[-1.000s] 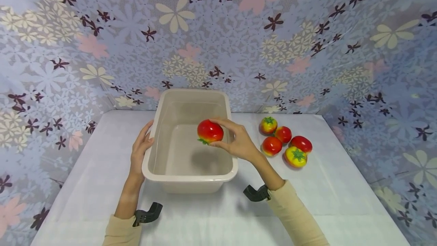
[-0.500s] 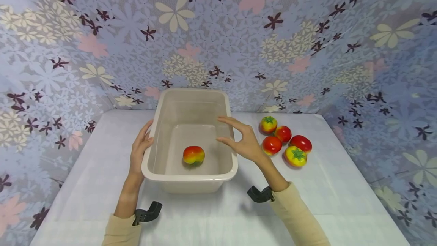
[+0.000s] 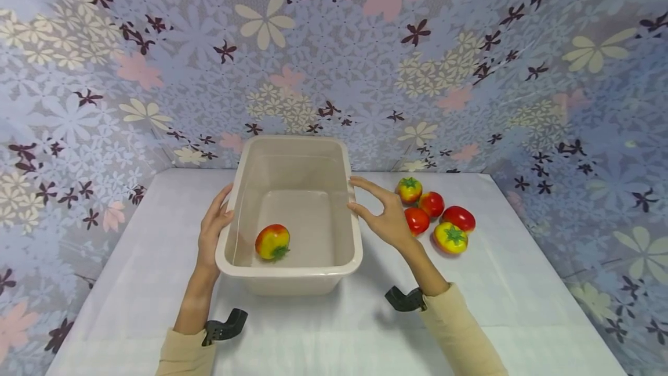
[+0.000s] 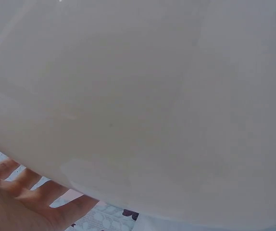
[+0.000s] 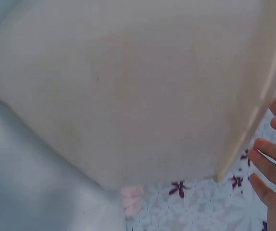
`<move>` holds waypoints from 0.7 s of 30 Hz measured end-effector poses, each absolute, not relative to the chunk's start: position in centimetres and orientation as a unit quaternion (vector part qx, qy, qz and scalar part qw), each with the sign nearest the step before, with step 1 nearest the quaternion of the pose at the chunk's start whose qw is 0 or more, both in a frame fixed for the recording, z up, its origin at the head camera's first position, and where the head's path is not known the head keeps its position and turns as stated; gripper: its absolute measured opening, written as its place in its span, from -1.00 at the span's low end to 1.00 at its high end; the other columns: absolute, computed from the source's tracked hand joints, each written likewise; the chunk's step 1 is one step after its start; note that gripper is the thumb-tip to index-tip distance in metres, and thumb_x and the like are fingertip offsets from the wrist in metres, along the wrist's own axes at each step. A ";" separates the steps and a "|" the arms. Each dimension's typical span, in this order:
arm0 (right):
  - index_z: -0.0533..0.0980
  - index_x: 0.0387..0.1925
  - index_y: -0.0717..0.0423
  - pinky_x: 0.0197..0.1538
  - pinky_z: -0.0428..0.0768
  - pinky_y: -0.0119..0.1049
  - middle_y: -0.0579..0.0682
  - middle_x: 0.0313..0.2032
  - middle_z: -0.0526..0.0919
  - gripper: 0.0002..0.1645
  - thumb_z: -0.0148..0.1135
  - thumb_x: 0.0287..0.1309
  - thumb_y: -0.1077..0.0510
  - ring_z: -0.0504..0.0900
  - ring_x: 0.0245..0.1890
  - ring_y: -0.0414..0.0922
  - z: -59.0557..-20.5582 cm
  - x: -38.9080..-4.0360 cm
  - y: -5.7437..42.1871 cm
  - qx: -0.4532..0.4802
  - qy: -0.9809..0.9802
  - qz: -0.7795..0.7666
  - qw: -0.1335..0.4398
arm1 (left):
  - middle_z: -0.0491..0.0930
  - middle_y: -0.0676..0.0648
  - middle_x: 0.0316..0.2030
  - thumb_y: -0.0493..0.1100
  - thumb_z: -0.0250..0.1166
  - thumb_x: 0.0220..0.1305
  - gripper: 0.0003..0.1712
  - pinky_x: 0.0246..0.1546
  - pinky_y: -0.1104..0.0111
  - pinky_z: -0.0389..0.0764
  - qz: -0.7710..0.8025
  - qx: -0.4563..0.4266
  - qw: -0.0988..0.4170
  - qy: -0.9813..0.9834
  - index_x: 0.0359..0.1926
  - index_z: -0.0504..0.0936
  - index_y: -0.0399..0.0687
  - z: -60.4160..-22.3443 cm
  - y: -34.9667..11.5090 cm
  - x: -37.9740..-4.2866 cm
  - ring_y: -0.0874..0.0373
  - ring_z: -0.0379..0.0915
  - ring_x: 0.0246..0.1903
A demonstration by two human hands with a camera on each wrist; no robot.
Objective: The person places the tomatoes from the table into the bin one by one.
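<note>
A beige plastic basin (image 3: 295, 272) stands on the white table. Inside, near its front left corner, lies a red-and-yellow toy fruit (image 3: 271, 241) with a green leafy top. My left hand (image 3: 211, 231) rests against the basin's left side, thumb at the rim and fingers fairly straight along the outside. My right hand (image 3: 388, 216) is at the right rim with fingers and thumb spread, holding nothing. Whether its fingertips touch the rim, I cannot tell. Both wrist views are mostly filled by the basin's outer wall (image 4: 143, 106), with some fingers (image 5: 268, 168) at the edge.
To the right of the basin, several more red and yellow toy fruits (image 3: 450, 238) lie in a cluster on the white-covered table (image 3: 501, 306). Flower-patterned cloth (image 3: 334, 62) hangs behind the table and at its sides.
My right hand let the toy fruit drop into the basin and drew back to the right rim. The fruit then rolled left along the bottom. My left hand has stayed in place.
</note>
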State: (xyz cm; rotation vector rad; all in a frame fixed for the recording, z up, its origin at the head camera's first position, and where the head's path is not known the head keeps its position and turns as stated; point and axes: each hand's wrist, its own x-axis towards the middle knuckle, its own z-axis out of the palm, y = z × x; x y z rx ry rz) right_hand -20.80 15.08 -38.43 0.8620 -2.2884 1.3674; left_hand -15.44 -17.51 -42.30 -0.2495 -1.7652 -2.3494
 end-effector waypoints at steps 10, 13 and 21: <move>0.59 0.11 0.12 0.29 0.43 0.00 0.09 0.14 0.62 -0.50 0.41 0.08 0.26 0.53 0.20 -0.02 -41.9 -22.4 19.4 0.192 -0.826 0.482 0.219 | 0.42 0.01 0.29 -0.35 -0.21 0.43 -0.39 0.03 0.40 0.56 -0.806 -0.091 0.100 -0.577 0.48 0.08 -0.21 -42.4 -17.4 -15.5 0.19 0.45 0.14; 0.59 0.13 0.07 -0.08 0.59 -0.34 0.05 0.11 0.64 -0.50 0.41 0.10 0.19 0.61 -0.20 -0.19 -42.4 -22.5 20.5 0.147 -0.840 0.472 0.223 | 0.41 0.00 0.30 -0.34 -0.21 0.43 -0.38 0.01 0.40 0.57 -0.804 -0.085 0.098 -0.580 0.49 0.07 -0.21 -42.4 -17.5 -15.5 0.18 0.46 0.13; 0.58 0.15 0.02 0.24 0.45 -0.10 0.05 0.12 0.64 -0.46 0.43 0.08 0.18 0.50 0.18 -0.17 -44.0 -23.0 22.8 0.084 -0.855 0.464 0.217 | 0.40 -0.03 0.31 -0.30 -0.19 0.45 -0.39 0.07 0.38 0.55 -0.801 -0.071 0.097 -0.587 0.49 0.09 -0.16 -42.5 -17.6 -15.5 0.16 0.43 0.18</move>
